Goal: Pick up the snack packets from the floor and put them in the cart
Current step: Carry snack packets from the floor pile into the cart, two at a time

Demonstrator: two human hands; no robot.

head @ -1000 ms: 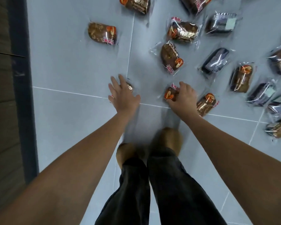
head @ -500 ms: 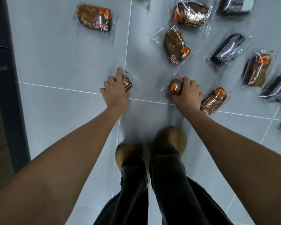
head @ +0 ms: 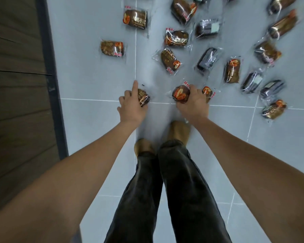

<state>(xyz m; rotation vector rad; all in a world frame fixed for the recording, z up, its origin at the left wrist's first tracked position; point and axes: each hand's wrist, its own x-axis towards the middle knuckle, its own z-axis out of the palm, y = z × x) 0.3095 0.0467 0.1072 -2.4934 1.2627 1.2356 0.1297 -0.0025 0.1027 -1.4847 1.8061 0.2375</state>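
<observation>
Several clear-wrapped brown and dark snack packets lie scattered on the grey tiled floor (head: 95,76). My left hand (head: 132,107) is closed on one brown packet (head: 144,98), with the index finger sticking out straight. My right hand (head: 193,104) grips another brown packet (head: 180,93) with an orange nut picture. Just right of that hand lies a further packet (head: 208,92), partly hidden by my fingers. Other packets lie beyond, one at the left (head: 112,48) and one at the centre (head: 169,60). No cart is in view.
A dark wooden panel with a black edge strip (head: 51,85) runs along the left. My legs in dark trousers (head: 165,190) and tan shoes (head: 178,130) stand just behind the hands. More packets (head: 274,109) spread to the right.
Both hands went from resting over the packets to closing around them. The view has pulled back, showing more packets at the top.
</observation>
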